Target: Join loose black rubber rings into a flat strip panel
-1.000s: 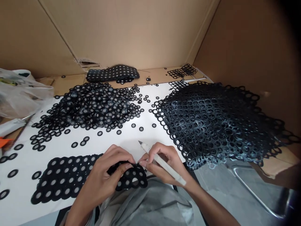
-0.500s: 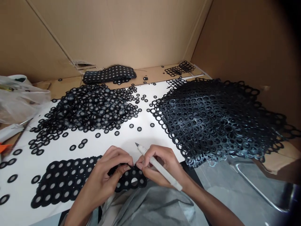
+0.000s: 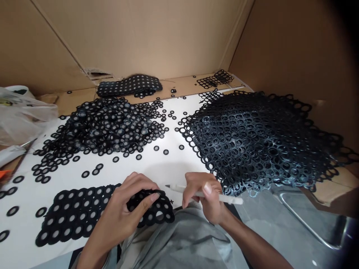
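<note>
My left hand (image 3: 126,209) grips the right part of a black sheet of joined rings (image 3: 74,213), thumb on top and fingers over its far edge. Most cells of this sheet have grey centres; one near its right end (image 3: 159,215) shows a light opening. My right hand (image 3: 203,194) is closed around a white pen-like tool (image 3: 176,188), its dark tip pointing left, just above and right of the sheet. A small dark piece (image 3: 172,201) shows by the sheet's right edge.
Loose black rings with grey centres (image 3: 106,127) are heaped at the left on the white board (image 3: 168,168). Stacked open ring sheets (image 3: 252,142) fill the right. A folded sheet (image 3: 129,86) lies behind, against cardboard walls. A plastic bag (image 3: 25,116) is far left.
My right hand has moved right, away from the sheet's edge, and turned the tool nearly level. My left thumb has shifted up and right over the sheet.
</note>
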A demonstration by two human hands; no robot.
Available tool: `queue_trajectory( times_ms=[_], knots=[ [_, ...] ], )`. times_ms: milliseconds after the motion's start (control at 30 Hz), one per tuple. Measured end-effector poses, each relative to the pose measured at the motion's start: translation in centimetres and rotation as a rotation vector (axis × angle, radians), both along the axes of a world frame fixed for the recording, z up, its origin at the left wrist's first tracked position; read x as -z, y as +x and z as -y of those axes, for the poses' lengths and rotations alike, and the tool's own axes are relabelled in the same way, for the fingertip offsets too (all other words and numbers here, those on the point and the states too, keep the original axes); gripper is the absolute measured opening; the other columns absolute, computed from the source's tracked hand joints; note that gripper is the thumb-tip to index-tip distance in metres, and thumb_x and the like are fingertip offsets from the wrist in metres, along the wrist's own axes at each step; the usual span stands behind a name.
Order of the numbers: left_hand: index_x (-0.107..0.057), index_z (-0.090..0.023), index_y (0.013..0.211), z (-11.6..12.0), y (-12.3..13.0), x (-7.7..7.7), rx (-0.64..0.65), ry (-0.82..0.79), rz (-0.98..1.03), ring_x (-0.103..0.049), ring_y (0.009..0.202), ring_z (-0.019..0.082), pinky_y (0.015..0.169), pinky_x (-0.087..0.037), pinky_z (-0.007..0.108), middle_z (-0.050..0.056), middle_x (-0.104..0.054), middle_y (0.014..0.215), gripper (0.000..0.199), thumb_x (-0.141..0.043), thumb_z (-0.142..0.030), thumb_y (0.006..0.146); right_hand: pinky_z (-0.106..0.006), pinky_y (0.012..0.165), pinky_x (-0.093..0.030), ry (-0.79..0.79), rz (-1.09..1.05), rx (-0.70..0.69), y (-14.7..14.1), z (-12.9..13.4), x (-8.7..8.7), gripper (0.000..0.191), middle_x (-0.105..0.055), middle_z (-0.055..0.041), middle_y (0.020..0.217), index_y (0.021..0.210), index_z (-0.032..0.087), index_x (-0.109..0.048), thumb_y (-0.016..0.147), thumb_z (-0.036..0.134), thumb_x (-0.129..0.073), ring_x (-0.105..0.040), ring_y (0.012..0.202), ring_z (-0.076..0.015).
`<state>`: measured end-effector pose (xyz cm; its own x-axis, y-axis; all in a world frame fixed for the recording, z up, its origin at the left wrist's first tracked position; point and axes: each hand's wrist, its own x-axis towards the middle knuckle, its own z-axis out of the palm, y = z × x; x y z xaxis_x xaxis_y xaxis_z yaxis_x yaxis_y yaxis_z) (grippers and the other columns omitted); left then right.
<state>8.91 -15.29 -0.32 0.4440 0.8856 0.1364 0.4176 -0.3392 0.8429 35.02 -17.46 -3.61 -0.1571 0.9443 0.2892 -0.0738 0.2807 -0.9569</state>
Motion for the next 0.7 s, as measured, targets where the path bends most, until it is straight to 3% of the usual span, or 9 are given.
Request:
queue_trajectory(
  times_ms=[100,300,433,600,700],
  knots=[
    [-0.077,-0.033,0.109,0.05,0.14,0.01,0.001,-0.002,-0.014,-0.071,0.100,0.020,0.091,-0.055,0.034,-0.002,-0.078,0.103,0.011,-0.070,-0.024,0.111,-0.038,0.063,-0.050,0.040,0.030,-0.052,0.00,0.05,0.06,0.085,-0.066,-0.0045,0.058,0.065,0.029,-0.080,0.123,0.062,-0.028,-0.062,0.059,-0.0220],
    [-0.078,-0.034,0.109,-0.03,0.43,-0.09,-0.005,0.024,-0.027,-0.072,0.101,0.020,0.095,-0.055,0.035,-0.003,-0.079,0.103,0.011,-0.072,-0.025,0.111,-0.038,0.059,-0.045,0.083,0.003,-0.025,0.05,0.29,0.33,0.082,-0.066,-0.0030,0.057,0.061,0.029,-0.074,0.124,0.055,-0.028,-0.061,0.057,-0.0215],
    [-0.080,-0.035,0.110,0.00,0.39,0.08,-0.008,0.034,-0.013,-0.073,0.101,0.018,0.097,-0.055,0.034,-0.004,-0.081,0.104,0.014,-0.072,-0.024,0.110,-0.038,0.062,-0.048,0.115,0.004,-0.012,-0.04,0.32,0.35,0.079,-0.067,-0.0023,0.058,0.063,0.029,-0.073,0.125,0.051,-0.030,-0.062,0.058,-0.0212],
    [-0.084,-0.041,0.121,0.18,0.25,0.30,-0.079,0.032,0.000,-0.074,0.093,0.016,0.083,-0.057,0.026,-0.006,-0.081,0.099,0.023,-0.076,-0.024,0.107,-0.037,0.066,-0.053,0.157,0.031,0.012,-0.34,0.09,0.27,0.075,-0.068,-0.0021,0.059,0.063,0.025,-0.073,0.125,0.043,-0.036,-0.062,0.058,-0.0194],
    [-0.084,-0.042,0.120,0.31,0.26,0.23,-0.115,0.050,0.012,-0.075,0.093,0.015,0.084,-0.056,0.025,-0.008,-0.083,0.100,0.025,-0.079,-0.023,0.105,-0.035,0.064,-0.051,0.199,0.037,0.030,-0.46,-0.07,0.30,0.075,-0.065,-0.0016,0.056,0.060,0.023,-0.071,0.125,0.041,-0.038,-0.059,0.055,-0.0173]
  ],
)
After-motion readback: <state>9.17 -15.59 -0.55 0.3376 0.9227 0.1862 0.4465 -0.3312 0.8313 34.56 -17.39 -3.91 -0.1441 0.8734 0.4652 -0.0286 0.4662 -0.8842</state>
